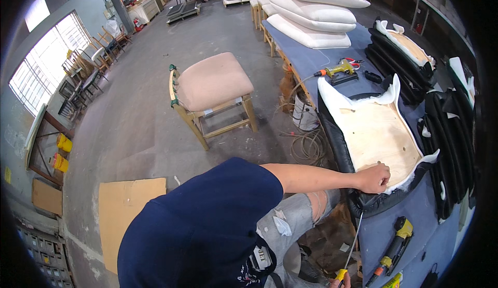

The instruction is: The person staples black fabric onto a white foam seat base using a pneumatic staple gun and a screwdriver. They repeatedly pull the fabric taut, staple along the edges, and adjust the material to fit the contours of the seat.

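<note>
A chair seat lies upside down on the blue-covered table, its bare plywood base (pixel 382 135) facing up. White wadding (pixel 340 97) sticks up at its corners, and a black cover (pixel 336 145) wraps its sides. My left hand (pixel 373 178) is closed at the near edge of the seat, gripping the black cover where it creases; the fingertips are hidden. At the lower edge, my right hand (pixel 342 283), partly cut off, grips the yellow handle of a long, thin-shafted screwdriver (pixel 354 241). Its tip reaches the black side of the seat.
A yellow staple gun (pixel 398 244) lies near me on the table (pixel 298 39); another staple gun (pixel 340 70) with a hose lies beyond the seat. Black covered seats (pixel 448 148) and white cushions (pixel 316 13) are stacked around. A pink-seated stool (pixel 215 83) stands on the floor.
</note>
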A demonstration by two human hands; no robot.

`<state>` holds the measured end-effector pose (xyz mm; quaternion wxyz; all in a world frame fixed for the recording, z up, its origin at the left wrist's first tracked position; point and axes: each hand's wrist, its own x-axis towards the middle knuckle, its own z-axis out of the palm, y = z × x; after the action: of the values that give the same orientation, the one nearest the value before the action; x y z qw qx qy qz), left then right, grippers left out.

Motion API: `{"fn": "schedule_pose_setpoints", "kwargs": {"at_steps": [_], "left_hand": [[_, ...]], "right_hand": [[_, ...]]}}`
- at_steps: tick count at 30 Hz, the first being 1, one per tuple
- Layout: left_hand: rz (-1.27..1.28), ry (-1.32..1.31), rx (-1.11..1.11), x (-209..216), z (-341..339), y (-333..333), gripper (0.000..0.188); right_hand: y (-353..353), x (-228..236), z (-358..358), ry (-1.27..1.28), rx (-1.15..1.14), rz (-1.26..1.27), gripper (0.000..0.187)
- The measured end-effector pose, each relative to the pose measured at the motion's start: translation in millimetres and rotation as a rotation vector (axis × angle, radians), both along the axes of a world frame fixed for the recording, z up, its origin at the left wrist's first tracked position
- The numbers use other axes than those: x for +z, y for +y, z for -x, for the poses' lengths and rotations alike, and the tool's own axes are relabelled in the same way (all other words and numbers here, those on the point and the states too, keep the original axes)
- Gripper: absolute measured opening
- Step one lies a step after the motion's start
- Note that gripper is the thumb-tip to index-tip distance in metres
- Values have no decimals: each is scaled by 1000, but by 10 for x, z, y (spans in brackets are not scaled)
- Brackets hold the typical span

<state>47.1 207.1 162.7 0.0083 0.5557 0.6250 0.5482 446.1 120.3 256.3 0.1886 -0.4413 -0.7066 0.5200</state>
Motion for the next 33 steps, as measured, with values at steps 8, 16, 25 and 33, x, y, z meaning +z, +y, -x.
{"fn": "schedule_pose_setpoints", "kwargs": {"at_steps": [8,16,25,33], "left_hand": [[40,-4,9,-13,-31,9,15],[-4,-105,-43,290,-66,-142,24],[0,272,-386,400,-300,-667,67],[61,317,-376,254,-279,-624,62]], "right_hand": [[-146,-231,-5,112,-121,147,40],[-674,-1469,212,512,-217,510,44],[-394,-1389,-105,161,97,-132,46],[-281,-492,17,151,-87,276,46]]}}
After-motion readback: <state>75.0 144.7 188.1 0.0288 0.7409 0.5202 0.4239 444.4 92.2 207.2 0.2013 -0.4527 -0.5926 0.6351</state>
